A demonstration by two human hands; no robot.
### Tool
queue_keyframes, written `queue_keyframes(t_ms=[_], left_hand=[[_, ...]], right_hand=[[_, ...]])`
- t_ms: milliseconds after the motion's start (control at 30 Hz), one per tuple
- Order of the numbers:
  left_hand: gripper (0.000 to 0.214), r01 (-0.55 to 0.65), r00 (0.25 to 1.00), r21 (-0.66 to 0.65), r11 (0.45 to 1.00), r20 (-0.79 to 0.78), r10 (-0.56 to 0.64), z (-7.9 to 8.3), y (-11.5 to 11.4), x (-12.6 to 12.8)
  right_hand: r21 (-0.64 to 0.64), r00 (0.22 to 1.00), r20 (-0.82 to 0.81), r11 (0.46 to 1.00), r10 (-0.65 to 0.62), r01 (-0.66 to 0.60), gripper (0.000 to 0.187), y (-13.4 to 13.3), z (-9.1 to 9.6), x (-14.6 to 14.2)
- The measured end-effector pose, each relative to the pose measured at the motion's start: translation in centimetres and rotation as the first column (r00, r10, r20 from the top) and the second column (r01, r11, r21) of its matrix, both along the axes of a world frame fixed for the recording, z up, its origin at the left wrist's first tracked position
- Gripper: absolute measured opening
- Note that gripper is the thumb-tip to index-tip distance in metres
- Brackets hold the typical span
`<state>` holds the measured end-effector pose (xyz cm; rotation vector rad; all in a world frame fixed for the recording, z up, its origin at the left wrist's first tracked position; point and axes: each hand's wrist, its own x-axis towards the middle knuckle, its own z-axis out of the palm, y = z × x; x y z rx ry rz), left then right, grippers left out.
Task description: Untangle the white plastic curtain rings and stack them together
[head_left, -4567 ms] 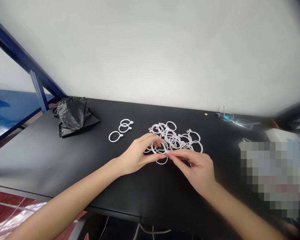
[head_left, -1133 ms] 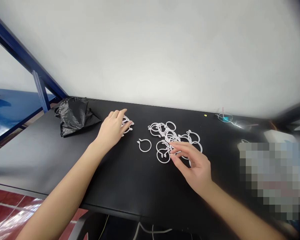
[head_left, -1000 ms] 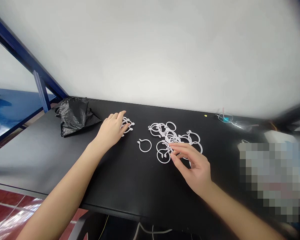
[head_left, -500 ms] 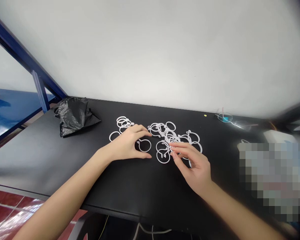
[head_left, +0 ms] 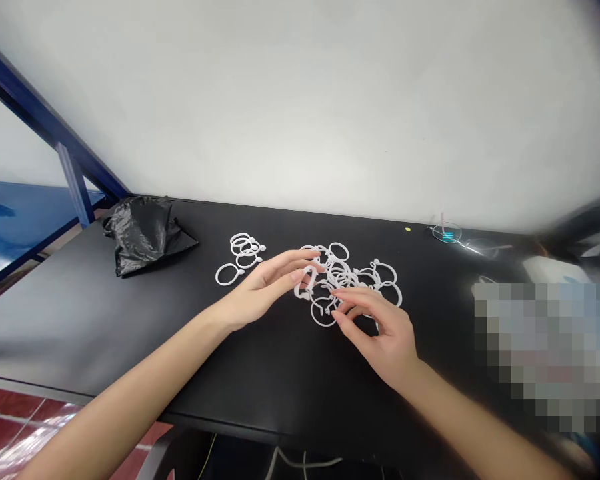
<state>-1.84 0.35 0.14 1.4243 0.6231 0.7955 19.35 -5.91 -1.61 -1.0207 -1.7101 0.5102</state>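
My left hand (head_left: 260, 287) is closed on a white shower curtain ring (head_left: 305, 283), pinched between thumb and fingers and tilted up off the table. My right hand (head_left: 380, 327) hovers at the near side of a loose pile of white rings (head_left: 343, 273). Its thumb and forefinger are apart, close to a ring (head_left: 324, 312) at the pile's front; I see nothing gripped there. Each ring has a gap with small knobbed ends. Left of my left hand lies a smaller group of rings (head_left: 247, 250), with one ring (head_left: 227, 274) a little nearer to me.
A crumpled black plastic bag (head_left: 145, 233) lies at the back left of the black table (head_left: 260, 387). Against the white wall (head_left: 300, 120) at the back right are a thin wire loop (head_left: 447, 233) and a small yellow bit (head_left: 407, 229). A blurred-out patch covers the right side.
My left hand, spread around a ring lying on the table, has closed on it and lifted it towards the pile. The right hand has shifted slightly left, its thumb and forefinger wider apart.
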Motion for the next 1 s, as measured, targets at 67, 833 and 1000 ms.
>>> queue_keyframes(t_ms=[67,833,1000], left_hand=[[0.025,0.008,0.989,-0.129,0.992,0.147,0.011,-0.3,-0.7,1.0],[0.040,0.000,0.938,0.536,0.844,-0.293,0.186,-1.2,-2.4,2.1],[0.028,0.045,0.911,0.657,0.753,-0.336,0.240,-1.3,-2.6,2.1]], right_hand=[[-0.023,1.000,0.014,1.000,-0.011,0.011,0.024,-0.1,0.0,-0.1],[-0.056,0.993,-0.111,0.997,0.045,-0.051,0.022,-0.1,-0.4,0.3],[-0.063,0.991,-0.089,0.992,0.101,-0.107,0.026,0.1,-0.4,0.4]])
